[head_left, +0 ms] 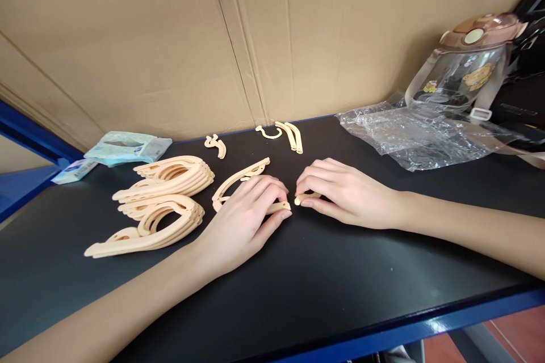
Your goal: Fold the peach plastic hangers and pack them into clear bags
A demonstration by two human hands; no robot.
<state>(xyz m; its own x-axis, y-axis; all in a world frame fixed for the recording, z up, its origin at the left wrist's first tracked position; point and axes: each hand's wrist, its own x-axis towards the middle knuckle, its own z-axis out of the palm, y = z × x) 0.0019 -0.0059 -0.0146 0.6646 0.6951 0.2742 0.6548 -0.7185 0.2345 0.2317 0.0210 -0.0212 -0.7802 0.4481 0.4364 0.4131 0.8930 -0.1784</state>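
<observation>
1. Brown cardboard sheets (170, 39) form the wall behind a black tabletop (340, 272) with a blue front edge.
2. The left hand (244, 218) lies palm down on the table. Its fingers are curled together and clamped over the near end of a long curved beige plastic strip (238, 176), whose arc runs back and left across the table.
3. The right hand (344, 193) rests just beside it, the fingertips of the two hands almost meeting. Thumb and forefinger are pinched on a small beige plastic piece (307, 198). Most of it is hidden, so its shape is hard to tell; it seems to be a short peg.
4. Left of the left hand sit two stacks of curved beige plastic pieces (170, 178), overlapping.
5. A few loose beige plastic parts (292, 136) lie near the wall.
6. To the right are a crumpled clear plastic bag (409, 136) and a transparent bottle with a pinkish-brown lid (468, 62); pale blue packets (128, 147) lie far left.
</observation>
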